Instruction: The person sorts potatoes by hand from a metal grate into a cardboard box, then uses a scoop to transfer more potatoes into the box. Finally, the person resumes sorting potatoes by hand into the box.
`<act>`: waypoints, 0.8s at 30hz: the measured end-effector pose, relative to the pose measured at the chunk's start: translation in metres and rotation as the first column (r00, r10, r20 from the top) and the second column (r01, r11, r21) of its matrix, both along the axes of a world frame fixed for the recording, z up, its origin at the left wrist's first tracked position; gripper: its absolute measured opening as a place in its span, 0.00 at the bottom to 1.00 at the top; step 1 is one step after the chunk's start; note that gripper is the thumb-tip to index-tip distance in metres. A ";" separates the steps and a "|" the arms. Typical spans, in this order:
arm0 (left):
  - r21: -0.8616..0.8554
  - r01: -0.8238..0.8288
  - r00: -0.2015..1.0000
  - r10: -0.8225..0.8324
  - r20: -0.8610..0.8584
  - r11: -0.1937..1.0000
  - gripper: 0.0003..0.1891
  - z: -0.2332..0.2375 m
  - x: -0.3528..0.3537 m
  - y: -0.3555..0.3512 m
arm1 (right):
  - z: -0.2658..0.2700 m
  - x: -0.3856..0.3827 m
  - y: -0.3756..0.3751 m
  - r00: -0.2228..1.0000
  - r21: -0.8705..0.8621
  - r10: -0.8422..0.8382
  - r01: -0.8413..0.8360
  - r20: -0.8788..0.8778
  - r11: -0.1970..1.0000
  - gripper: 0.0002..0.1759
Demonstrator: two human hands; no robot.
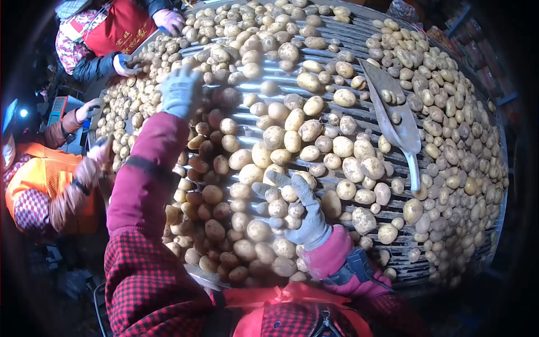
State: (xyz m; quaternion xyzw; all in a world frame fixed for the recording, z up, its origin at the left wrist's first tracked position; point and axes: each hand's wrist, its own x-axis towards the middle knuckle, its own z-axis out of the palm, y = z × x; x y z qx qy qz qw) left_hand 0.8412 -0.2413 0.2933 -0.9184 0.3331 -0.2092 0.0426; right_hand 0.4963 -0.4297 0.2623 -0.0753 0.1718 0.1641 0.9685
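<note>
My left hand (pixel 181 92), in a grey-blue work glove, reaches far out over the potatoes at the left of the sorting table. Its fingers are smeared by motion, so I cannot tell what is in them. Lower down at the middle, my right hand (pixel 306 210), gloved in grey, is cupped around a cluster of small potatoes (pixel 278 208), thumb and fingers curled about them. Larger potatoes (pixel 258 230) lie close around this hand. Between my two hands, more potatoes (pixel 240 159) are spread over the slatted metal bed (pixel 331 54).
A metal scoop (pixel 387 112) with a few small potatoes in it lies at the right, its handle toward me. Beyond it is a dense bank of potatoes (pixel 449 129). Two co-workers, one in a red apron (pixel 120 28), one in an orange vest (pixel 42 180), stand at the left edge.
</note>
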 end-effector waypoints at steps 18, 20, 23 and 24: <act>0.175 0.126 0.924 -0.052 -0.378 0.976 0.10 -0.011 -0.038 -0.069 | -0.022 -0.001 0.001 0.993 -0.096 -0.070 0.061 -0.094 0.993 0.28; 0.125 0.123 0.914 -0.063 -0.400 0.985 0.10 -0.011 -0.045 -0.068 | -0.011 0.002 0.003 0.999 -0.248 -0.021 0.009 -0.048 0.969 0.32; 0.049 0.125 0.899 -0.092 -0.429 0.991 0.11 -0.017 -0.048 -0.064 | 0.003 0.004 0.006 0.995 -0.410 0.010 0.032 0.100 0.912 0.33; 0.005 0.147 0.909 -0.133 -0.394 0.989 0.11 -0.021 -0.048 -0.063 | 0.009 0.005 0.005 0.991 -0.424 0.015 0.044 0.135 0.904 0.34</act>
